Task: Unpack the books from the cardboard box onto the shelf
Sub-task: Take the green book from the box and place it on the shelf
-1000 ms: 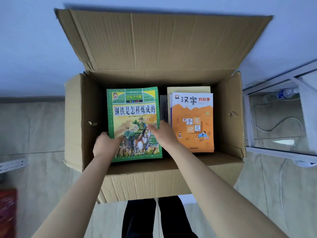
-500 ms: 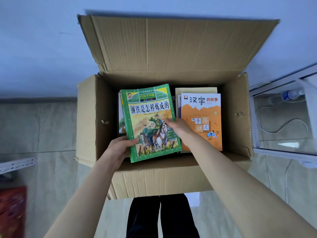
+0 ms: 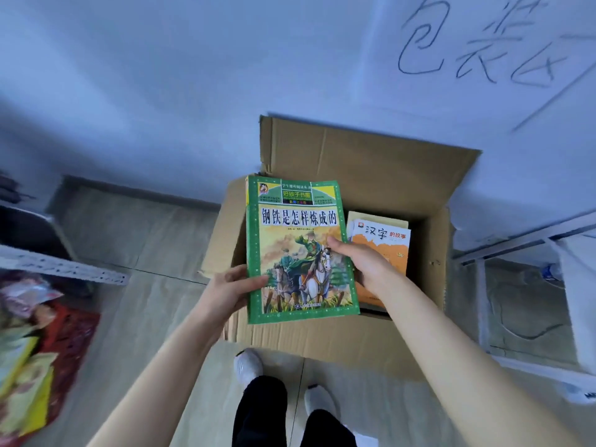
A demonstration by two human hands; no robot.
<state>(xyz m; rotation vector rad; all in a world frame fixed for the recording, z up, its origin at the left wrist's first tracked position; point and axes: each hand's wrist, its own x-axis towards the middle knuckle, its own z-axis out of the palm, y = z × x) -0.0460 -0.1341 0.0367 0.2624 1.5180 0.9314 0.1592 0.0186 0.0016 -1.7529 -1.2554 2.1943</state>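
Note:
A green-bordered book (image 3: 298, 221) with riders on its cover is held above the left half of the open cardboard box (image 3: 322, 340). My left hand (image 3: 230, 290) grips its left edge, thumb on the cover. My right hand (image 3: 362, 262) grips its right edge. More book edges show under the green one at its top left. Inside the box on the right lies an orange book (image 3: 383, 243) on top of a yellowish one (image 3: 377, 219). The box bottom under the lifted book is hidden.
The box stands on a tiled floor against a white wall; its back flap (image 3: 364, 169) stands up. A white metal rack (image 3: 516, 253) with a bottle is at the right. A perforated shelf rail (image 3: 64, 269) and colourful books (image 3: 29, 343) lie at the left. My feet (image 3: 248, 366) stand before the box.
Both hands have lifted the green book up out of the box and a little leftward. The camera has swung left, bringing the shelf at the left into view.

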